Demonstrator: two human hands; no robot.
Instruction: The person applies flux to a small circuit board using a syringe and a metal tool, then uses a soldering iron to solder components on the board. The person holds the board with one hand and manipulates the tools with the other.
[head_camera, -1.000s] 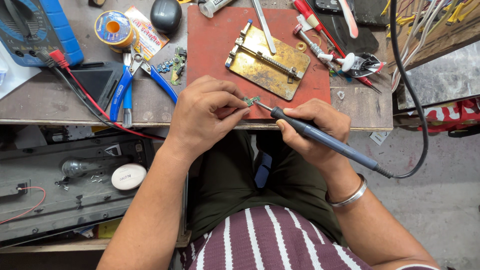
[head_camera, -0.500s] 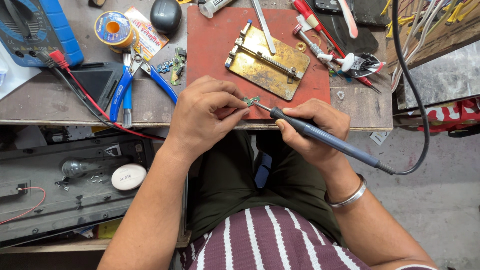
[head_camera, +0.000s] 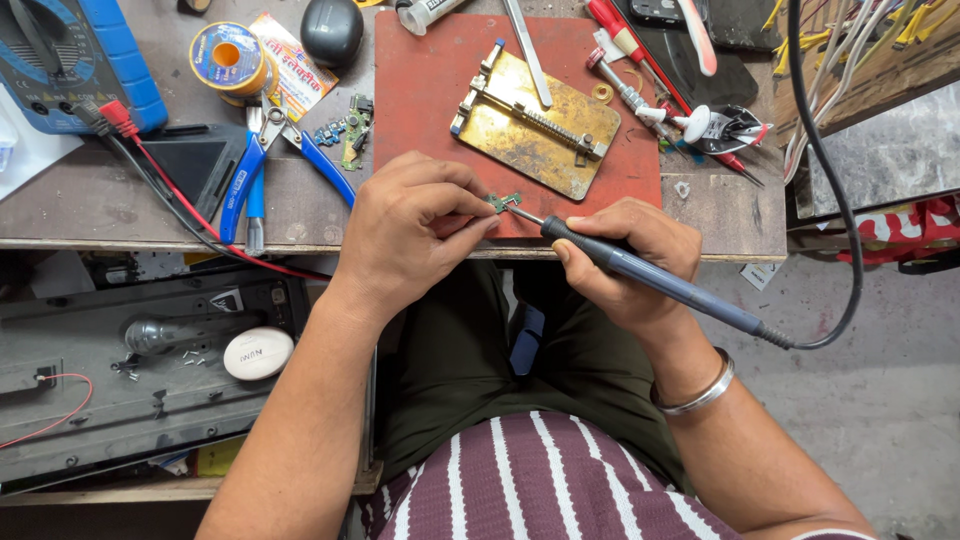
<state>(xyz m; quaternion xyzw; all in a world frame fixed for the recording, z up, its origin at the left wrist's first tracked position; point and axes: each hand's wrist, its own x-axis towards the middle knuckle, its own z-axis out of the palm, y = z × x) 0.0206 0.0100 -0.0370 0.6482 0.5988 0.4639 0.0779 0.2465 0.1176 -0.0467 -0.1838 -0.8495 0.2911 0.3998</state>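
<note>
Circuit board (head_camera: 503, 201) pinched in left hand (head_camera: 410, 235) fingers (head_camera: 470, 225), soldering iron (head_camera: 640, 275) tip touching it

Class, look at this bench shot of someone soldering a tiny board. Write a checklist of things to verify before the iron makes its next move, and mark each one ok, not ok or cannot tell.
1. Small green board is pinched in the left hand fingertips: ok.
2. Soldering iron is gripped on its dark handle by the right hand, fingers behind the metal tip: ok.
3. Tip meets the board's edge: ok, as far as the view shows.
4. Board is steadied in the brass holder: not ok, the holder sits unused on the red mat.
5. Iron's cable hangs free of the hands: ok.
6. Tip is hot and tinned: cannot tell.
</note>
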